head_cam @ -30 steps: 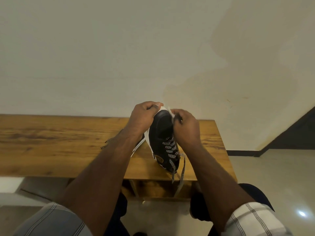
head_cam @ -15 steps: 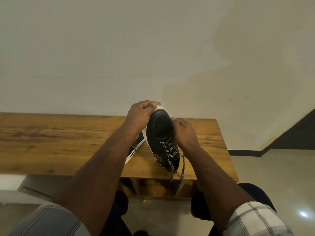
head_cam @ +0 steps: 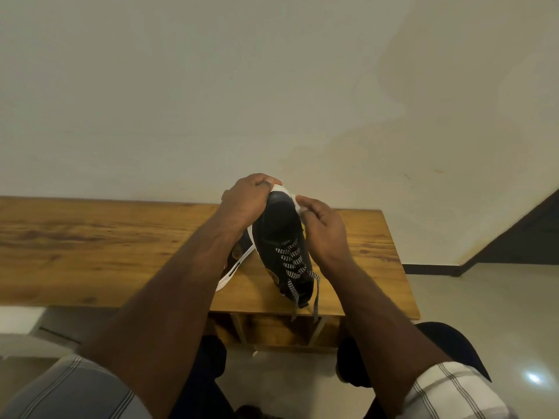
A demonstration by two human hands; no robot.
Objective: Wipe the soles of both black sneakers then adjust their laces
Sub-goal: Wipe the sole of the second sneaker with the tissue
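A black sneaker [head_cam: 281, 237] with a white sole stands tilted on its heel on the wooden table [head_cam: 90, 246], toe up and away from me. Its black-and-white laces [head_cam: 290, 264] hang loose over the table's front edge. My left hand [head_cam: 245, 201] grips the toe from the left and top. My right hand [head_cam: 323, 231] is at the toe's right edge, its fingers pinching a small white wipe [head_cam: 299, 207] against the sole rim. The second black sneaker [head_cam: 239, 258] lies behind my left forearm, mostly hidden.
The table stands against a plain wall and runs far to the left. Open shelves [head_cam: 272, 328] sit under its front edge, right above my knees. A tiled floor [head_cam: 484, 313] and a dark skirting lie to the right.
My right hand has moved up from beside the laces to the right edge of the toe. The left hand keeps its grip on the toe and the sneaker has barely shifted.
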